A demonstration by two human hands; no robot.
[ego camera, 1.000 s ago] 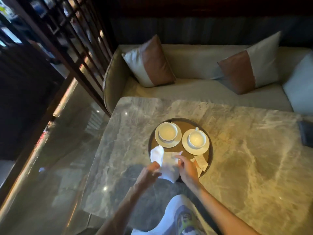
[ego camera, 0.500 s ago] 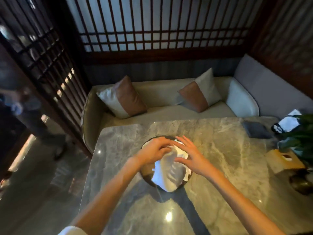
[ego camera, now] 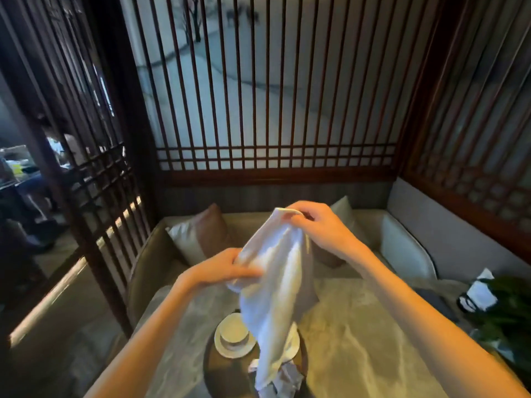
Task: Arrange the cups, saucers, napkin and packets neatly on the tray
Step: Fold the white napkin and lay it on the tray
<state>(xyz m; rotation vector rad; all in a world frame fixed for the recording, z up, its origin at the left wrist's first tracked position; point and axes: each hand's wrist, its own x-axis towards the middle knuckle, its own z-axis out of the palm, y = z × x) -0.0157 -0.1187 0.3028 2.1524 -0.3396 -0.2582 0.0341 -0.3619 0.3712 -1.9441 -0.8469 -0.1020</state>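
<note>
I hold napkin [ego camera: 275, 271] above tray [ego camera: 212, 366]: left grip [ego camera: 227, 267] pinching its side, right grip [ego camera: 316, 225] pinching top corner. Cup [ego camera: 234, 330] on saucer [ego camera: 230, 350] at tray's far edge.

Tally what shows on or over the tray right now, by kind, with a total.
Napkin, held up by left hand and right hand: 1
Cups in plain view: 1
Saucers, the second mostly hidden: 2
Packets, a blurred cluster: count unclear
Total countable: 4
</note>
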